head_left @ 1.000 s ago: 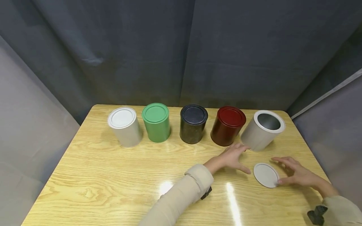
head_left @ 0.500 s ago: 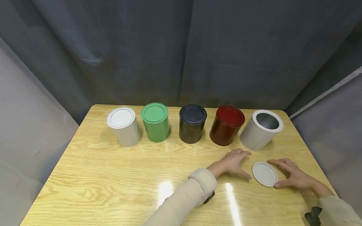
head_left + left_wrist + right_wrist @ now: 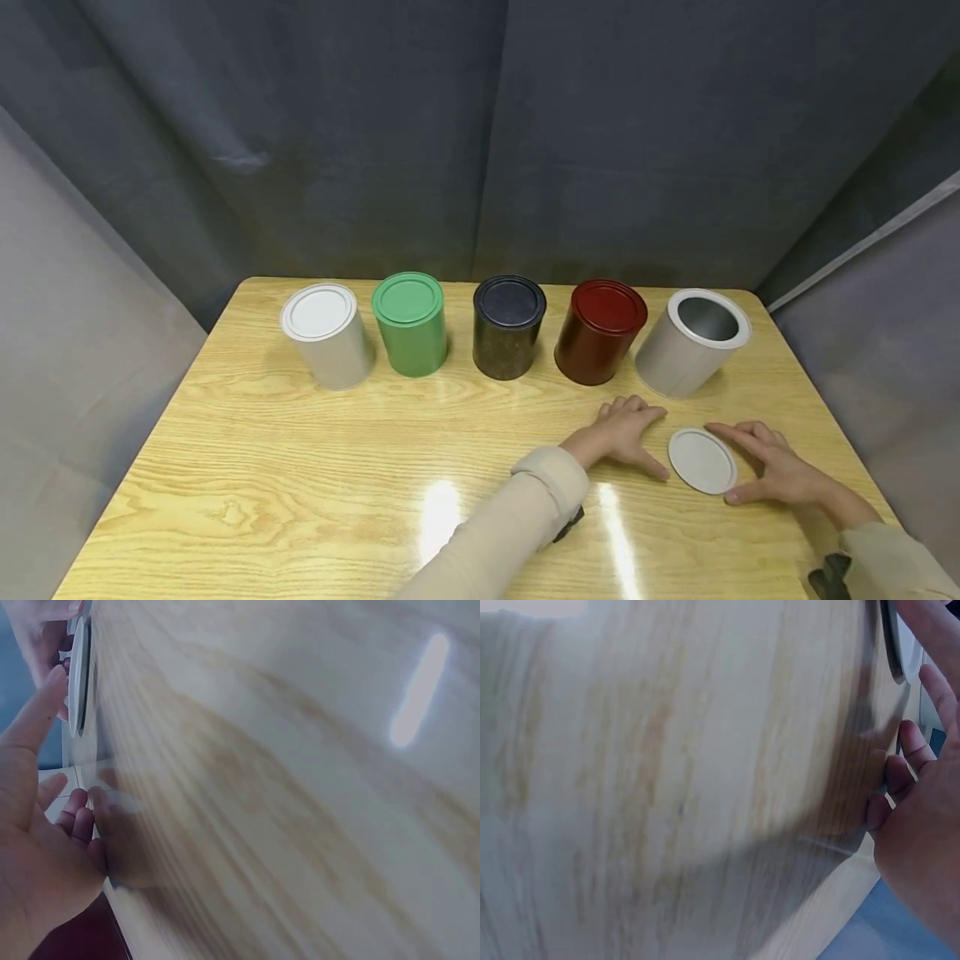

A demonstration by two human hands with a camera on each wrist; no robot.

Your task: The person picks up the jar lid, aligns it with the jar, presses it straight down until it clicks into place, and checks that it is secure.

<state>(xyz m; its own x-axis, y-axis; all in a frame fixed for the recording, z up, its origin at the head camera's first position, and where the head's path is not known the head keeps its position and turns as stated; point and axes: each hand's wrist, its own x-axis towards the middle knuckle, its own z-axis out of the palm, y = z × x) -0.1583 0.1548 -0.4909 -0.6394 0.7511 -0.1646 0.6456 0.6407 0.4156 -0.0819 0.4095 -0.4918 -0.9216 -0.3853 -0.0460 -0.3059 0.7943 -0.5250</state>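
A round pale grey lid (image 3: pixel 702 461) lies at the right of the table between my two hands. My left hand (image 3: pixel 618 433) is spread on its left side, thumb and forefinger apart, holding nothing. On the other side my right hand (image 3: pixel 776 467) curves around the lid's right edge, thumb and forefinger tips right at the rim. Behind them stands a topless grey can (image 3: pixel 686 350), its dark inside showing. The left wrist view shows the lid (image 3: pixel 79 679) nearly edge-on beyond my left hand (image 3: pixel 37 832). Part of the lid (image 3: pixel 906 645) shows beside my right hand (image 3: pixel 930 802) in its wrist view.
Along the back of the wooden table (image 3: pixel 300 483) stand a lidded white can (image 3: pixel 330 342), a green can (image 3: pixel 412 329), a black can (image 3: pixel 508 329) and a dark red can (image 3: pixel 600 333). Dark curtains (image 3: pixel 360 150) hang behind, and grey panels rise at both sides.
My left hand has moved a little towards me, away from the red and topless cans. My right hand has shifted slightly left along the lid's edge. The lid and cans stay in place.
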